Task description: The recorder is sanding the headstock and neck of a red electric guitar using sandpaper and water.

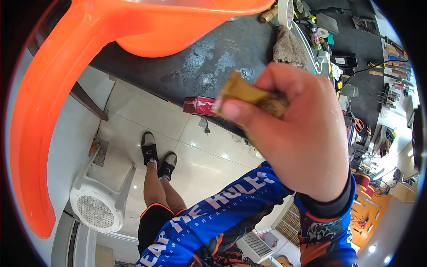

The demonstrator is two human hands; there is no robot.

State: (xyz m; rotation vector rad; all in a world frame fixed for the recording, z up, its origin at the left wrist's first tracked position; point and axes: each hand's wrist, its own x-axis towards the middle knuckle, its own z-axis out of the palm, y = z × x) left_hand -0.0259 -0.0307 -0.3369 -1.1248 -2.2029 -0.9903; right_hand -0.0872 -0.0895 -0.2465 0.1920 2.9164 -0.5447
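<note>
My right hand (307,124) is closed, thumb against bent fingers, pinching a yellow-brown folded piece (238,91). Motion blurs that piece, so its exact kind cannot be told. Just beyond it, at the dark workbench's (151,69) near edge, shows the end of a glossy red block-like thing (200,105) with whitish marks; the rest is hidden behind the hand. A blue patterned sleeve (222,204) runs up from the lower edge behind my right wrist. No fingers of my left hand can be made out.
A large orange plastic dipper (178,31) fills the upper left, its long handle curving down. Farther back lie a brown cloth (289,46), a tape roll (285,13), white cable and red-handled scissors (357,122). A white stool (95,209) stands on the tiled floor.
</note>
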